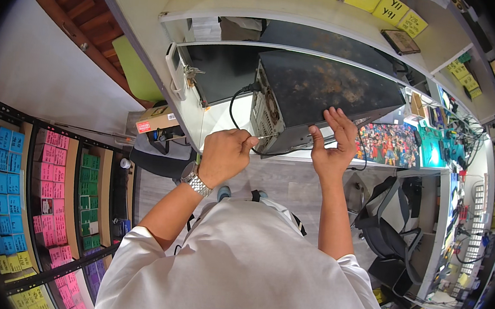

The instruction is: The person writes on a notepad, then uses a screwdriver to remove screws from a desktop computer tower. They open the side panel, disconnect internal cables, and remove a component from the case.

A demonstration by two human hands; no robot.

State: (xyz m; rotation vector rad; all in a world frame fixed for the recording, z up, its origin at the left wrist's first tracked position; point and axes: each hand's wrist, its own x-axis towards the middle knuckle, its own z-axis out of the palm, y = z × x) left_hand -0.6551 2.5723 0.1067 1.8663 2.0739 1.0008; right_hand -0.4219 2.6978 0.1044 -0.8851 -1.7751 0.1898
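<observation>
A dark, dusty desktop computer case (330,88) lies on a white desk (218,119), its rear panel with a fan grille (266,112) facing me. My left hand (224,155), with a metal wristwatch, is shut on a thin screwdriver (264,136) whose tip points at the rear panel's lower edge. My right hand (334,144) is open, palm flat against the near side of the case, fingers spread upward. A black cable (237,103) runs from the rear panel down over the desk.
A shelf (307,7) with yellow labels runs above the desk. A colourful mat (389,144) and cluttered electronics lie to the right. A black office chair (391,223) stands at my right. Racks of blue, pink and green boxes (51,178) line the left wall.
</observation>
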